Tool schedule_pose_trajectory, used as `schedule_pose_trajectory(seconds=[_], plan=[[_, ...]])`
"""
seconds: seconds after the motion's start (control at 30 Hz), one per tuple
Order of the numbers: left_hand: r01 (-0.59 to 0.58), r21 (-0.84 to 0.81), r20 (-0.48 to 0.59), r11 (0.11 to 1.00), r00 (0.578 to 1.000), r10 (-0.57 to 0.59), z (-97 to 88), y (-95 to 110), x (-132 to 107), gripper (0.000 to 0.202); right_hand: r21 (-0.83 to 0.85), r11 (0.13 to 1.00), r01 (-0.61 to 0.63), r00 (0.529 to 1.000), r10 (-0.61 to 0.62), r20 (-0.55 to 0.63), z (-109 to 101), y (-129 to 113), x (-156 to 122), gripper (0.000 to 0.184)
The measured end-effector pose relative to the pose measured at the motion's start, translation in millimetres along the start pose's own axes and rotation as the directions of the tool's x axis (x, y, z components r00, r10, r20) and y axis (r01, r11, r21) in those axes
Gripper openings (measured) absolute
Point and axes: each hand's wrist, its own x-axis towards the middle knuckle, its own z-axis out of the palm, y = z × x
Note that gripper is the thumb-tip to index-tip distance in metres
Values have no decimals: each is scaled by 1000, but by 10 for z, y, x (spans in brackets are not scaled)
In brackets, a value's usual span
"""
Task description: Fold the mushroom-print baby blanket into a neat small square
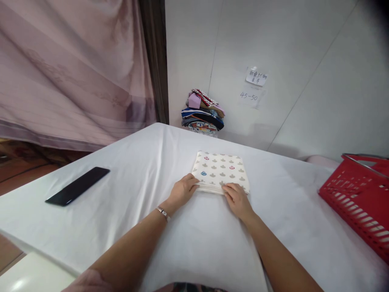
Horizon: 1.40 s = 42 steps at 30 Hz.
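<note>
A folded cream cloth (223, 168) printed with small grey, red and blue shapes lies in the middle of the white table (136, 194). My left hand (182, 190), with a bracelet at the wrist, grips the cloth's near left edge, fingers curled onto it. My right hand (237, 198) pinches the near edge a little to the right. Both hands rest on the tabletop at the cloth's front side.
A black phone (78, 185) lies flat at the left of the table. A pile of folded clothes (203, 113) sits at the far edge against the wall. A red plastic basket (358, 198) stands at the right. Pink curtain hangs at the left.
</note>
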Motion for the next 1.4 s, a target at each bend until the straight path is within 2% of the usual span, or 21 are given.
schedule_pose_trajectory(seconds=[0.3, 0.63, 0.73, 0.83, 0.97, 1.2, 1.3, 1.4], plan=[[8, -3, -34, 1000, 999, -8, 50, 5, 30, 13, -2, 1000, 6, 1000, -6, -5, -4, 22, -9, 26], [-62, 73, -4, 995, 998, 63, -7, -86, -4, 23, 0, 1000, 2, 1000, -2, -5, -12, -5, 3, 26], [-53, 73, -3, 996, 999, 53, -17, -82, -11, 27, 3, 1000, 1, 1000, -1, -6, -14, -5, 1, 26], [-1, 70, 6, 998, 1000, 0, -12, -39, -12, 31, 2, 1000, 1, 1000, -1, -11, -16, -6, 0, 26], [142, 21, -14, 990, 990, -142, 39, 55, 3, 30, -13, 1000, -5, 1000, 5, -9, -18, -15, 7, 26], [361, -108, -78, 926, 926, -370, 174, 169, 56, 20, -16, 1000, -6, 1000, 6, -11, -15, -32, 14, 28], [383, -116, -112, 917, 912, -395, 218, 190, 56, 14, -21, 1000, -6, 1000, 6, -11, -9, -31, 14, 27], [358, -70, -150, 931, 919, -365, 237, 214, 43, 7, -23, 1000, -9, 1000, 9, -16, 0, -24, 12, 26]])
